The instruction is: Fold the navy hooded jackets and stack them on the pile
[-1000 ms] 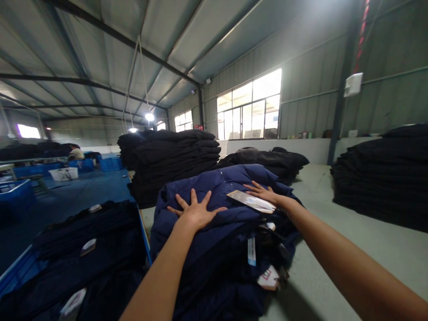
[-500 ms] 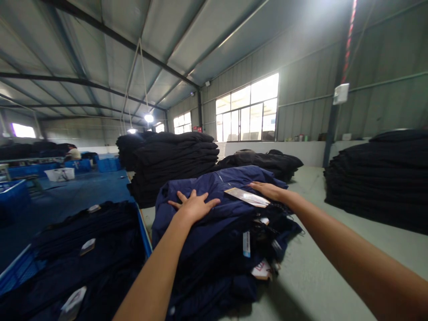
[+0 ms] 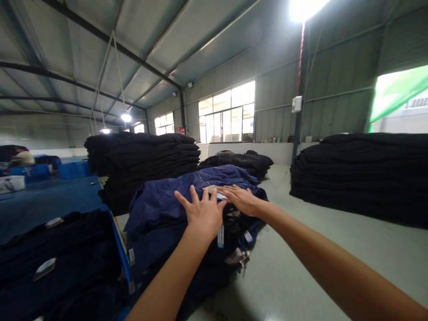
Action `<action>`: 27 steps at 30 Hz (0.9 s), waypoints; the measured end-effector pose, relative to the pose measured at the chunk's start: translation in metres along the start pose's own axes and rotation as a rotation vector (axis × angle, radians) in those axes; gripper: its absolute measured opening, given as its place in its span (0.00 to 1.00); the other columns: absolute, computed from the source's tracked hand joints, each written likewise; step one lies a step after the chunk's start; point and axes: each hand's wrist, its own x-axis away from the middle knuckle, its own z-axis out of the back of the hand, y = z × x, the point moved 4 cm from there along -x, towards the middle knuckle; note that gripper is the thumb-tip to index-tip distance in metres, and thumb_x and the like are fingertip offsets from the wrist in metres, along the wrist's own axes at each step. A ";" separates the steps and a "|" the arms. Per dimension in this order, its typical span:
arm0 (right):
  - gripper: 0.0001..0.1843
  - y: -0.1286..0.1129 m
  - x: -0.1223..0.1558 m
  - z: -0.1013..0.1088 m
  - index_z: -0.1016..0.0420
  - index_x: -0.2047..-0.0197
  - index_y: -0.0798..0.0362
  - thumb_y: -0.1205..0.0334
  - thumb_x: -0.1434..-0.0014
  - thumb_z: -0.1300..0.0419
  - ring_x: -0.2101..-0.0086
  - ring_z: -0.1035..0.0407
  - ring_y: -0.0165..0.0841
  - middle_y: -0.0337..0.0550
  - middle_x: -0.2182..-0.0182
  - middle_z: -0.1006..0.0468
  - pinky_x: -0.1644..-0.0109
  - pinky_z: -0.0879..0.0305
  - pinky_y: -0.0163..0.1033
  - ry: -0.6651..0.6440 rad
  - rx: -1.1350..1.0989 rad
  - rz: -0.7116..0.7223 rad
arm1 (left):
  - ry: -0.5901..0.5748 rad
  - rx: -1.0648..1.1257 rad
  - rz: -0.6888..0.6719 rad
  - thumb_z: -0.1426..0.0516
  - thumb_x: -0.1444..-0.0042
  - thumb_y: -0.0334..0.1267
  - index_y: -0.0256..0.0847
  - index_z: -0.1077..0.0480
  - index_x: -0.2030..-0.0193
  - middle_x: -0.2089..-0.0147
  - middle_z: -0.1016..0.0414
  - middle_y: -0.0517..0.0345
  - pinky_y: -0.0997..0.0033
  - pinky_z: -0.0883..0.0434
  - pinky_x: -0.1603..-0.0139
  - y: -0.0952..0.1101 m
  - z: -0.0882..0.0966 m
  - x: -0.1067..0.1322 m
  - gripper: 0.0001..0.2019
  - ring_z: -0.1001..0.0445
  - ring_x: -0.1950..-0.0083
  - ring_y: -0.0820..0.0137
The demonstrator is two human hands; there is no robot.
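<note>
A stack of navy garments [image 3: 157,205] lies on the pale table in front of me. My left hand [image 3: 203,211] rests on top of it, palm down with fingers spread. Close by on the right, my right hand [image 3: 242,199] lies flat with its fingers stretched over a hang tag [image 3: 211,189], which is partly covered. Below the hands, more tags hang from the stack's near side, among them a white and blue label [image 3: 220,236]. Neither hand has its fingers wrapped round anything.
A blue crate [image 3: 122,254] at the left holds dark garments with tags. Behind stand a tall pile of black garments [image 3: 150,156] and a lower one [image 3: 237,162]. Another black pile [image 3: 361,174] is on the table [image 3: 301,258] at right. A person [image 3: 23,157] is far left.
My left hand has moved right across the stack, and my right hand has come in over the hang tag, so the hands are closer together. The view has turned right.
</note>
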 end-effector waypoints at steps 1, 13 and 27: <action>0.33 0.003 0.009 0.004 0.51 0.35 0.40 0.41 0.39 0.70 0.36 0.64 0.48 0.40 0.34 0.52 0.42 0.69 0.72 0.015 0.007 -0.013 | 0.041 -0.018 -0.005 0.59 0.38 0.51 0.46 0.41 0.38 0.36 0.42 0.50 0.24 0.74 0.47 0.007 0.002 0.004 0.25 0.57 0.34 0.42; 0.33 0.115 0.234 0.003 0.35 0.42 0.43 0.42 0.39 0.68 0.39 0.56 0.57 0.47 0.39 0.39 0.47 0.62 0.75 -0.113 0.257 -0.611 | 0.063 0.135 -0.143 0.43 0.48 0.44 0.40 0.55 0.32 0.30 0.71 0.47 0.24 0.71 0.45 0.153 0.009 0.073 0.39 0.76 0.34 0.35; 0.31 0.221 0.499 0.055 0.46 0.35 0.50 0.51 0.41 0.61 0.38 0.57 0.52 0.47 0.36 0.47 0.42 0.59 0.69 -0.046 0.447 -1.205 | -0.773 0.326 -0.975 0.49 0.44 0.46 0.40 0.58 0.32 0.31 0.58 0.47 0.28 0.66 0.42 0.383 -0.024 0.189 0.35 0.65 0.31 0.48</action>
